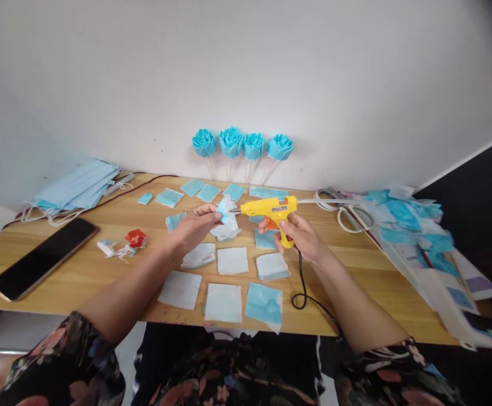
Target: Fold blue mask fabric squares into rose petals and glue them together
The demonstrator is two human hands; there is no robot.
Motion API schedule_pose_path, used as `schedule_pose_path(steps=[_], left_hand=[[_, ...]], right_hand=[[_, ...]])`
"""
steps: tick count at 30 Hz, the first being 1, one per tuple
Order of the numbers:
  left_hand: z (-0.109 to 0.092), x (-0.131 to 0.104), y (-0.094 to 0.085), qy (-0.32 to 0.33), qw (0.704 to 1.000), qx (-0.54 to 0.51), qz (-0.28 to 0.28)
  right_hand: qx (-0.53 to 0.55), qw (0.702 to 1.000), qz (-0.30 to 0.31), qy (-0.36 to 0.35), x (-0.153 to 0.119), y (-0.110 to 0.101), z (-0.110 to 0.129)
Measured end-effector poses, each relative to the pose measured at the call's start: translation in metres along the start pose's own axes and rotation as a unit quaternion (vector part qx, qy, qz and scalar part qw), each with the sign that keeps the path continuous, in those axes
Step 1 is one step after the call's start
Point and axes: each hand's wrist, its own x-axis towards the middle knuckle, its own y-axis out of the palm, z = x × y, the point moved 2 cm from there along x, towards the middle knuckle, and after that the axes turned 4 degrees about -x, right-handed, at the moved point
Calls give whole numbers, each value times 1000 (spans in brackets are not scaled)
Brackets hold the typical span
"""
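Observation:
My left hand (199,224) pinches a small blue and white fabric piece (227,210) above the middle of the table. My right hand (298,232) is wrapped round the handle of a yellow glue gun (269,208), whose nozzle points left and meets the piece. A clear glue stick (326,201) sticks out of the gun's back, and a black cord hangs from its handle. Beneath and in front of my hands lie white squares (233,260) and a blue square (264,304). More blue squares (209,193) lie behind them.
Four blue fabric flowers (231,142) on sticks lean against the wall. At left are face masks (80,183), a phone (45,258) and a red scrap (135,238). Scissors (355,219) and blue scraps (415,223) lie at right.

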Motion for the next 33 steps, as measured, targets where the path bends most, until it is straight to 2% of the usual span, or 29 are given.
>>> schedule_pose_path(steps=[33], left_hand=[[0, 4, -3, 18, 998, -56, 14]], right_hand=[[-8, 999, 31, -6, 1, 1, 1]])
